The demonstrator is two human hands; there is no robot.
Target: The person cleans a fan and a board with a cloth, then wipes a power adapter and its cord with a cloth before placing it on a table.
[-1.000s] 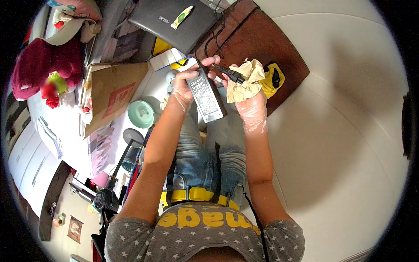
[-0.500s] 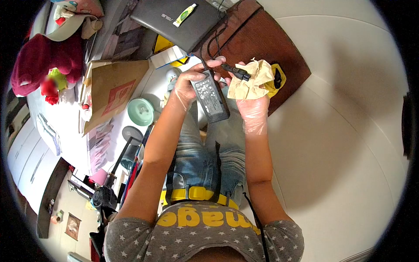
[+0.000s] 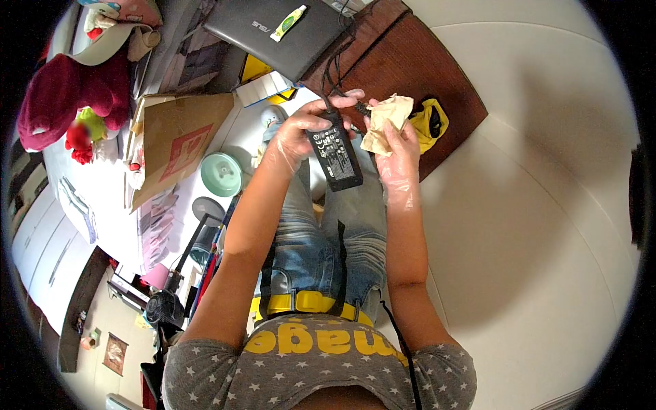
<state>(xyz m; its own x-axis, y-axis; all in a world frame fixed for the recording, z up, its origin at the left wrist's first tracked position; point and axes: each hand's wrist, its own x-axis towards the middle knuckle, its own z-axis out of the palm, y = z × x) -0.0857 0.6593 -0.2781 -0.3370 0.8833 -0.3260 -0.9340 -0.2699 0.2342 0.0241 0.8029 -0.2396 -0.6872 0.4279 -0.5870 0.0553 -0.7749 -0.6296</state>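
Observation:
Both hands wear thin clear plastic gloves. My left hand (image 3: 298, 133) is closed on a black laptop power adapter (image 3: 335, 157), its printed label facing up. A dark cable runs from the adapter's far end toward the table. In my right hand (image 3: 400, 154) is a crumpled beige cloth (image 3: 387, 123), pinched between thumb and fingers. A black cable plug (image 3: 362, 108) reaches the cloth's left edge; its end is hidden, and I cannot tell how firmly the cloth grips it. Both hands are held above the lap, close together.
A dark wooden table (image 3: 451, 89) carries a yellow-and-black item (image 3: 430, 126) and a black laptop (image 3: 273, 44) with a green-and-white tube (image 3: 288, 23) on it. To the left are a cardboard box (image 3: 164, 137), a mint bowl (image 3: 221, 175) and a small fan (image 3: 164, 309).
My right hand has closed the cloth, which lay spread on the palm, and the plug's end is now covered. The adapter has shifted slightly right in my left hand.

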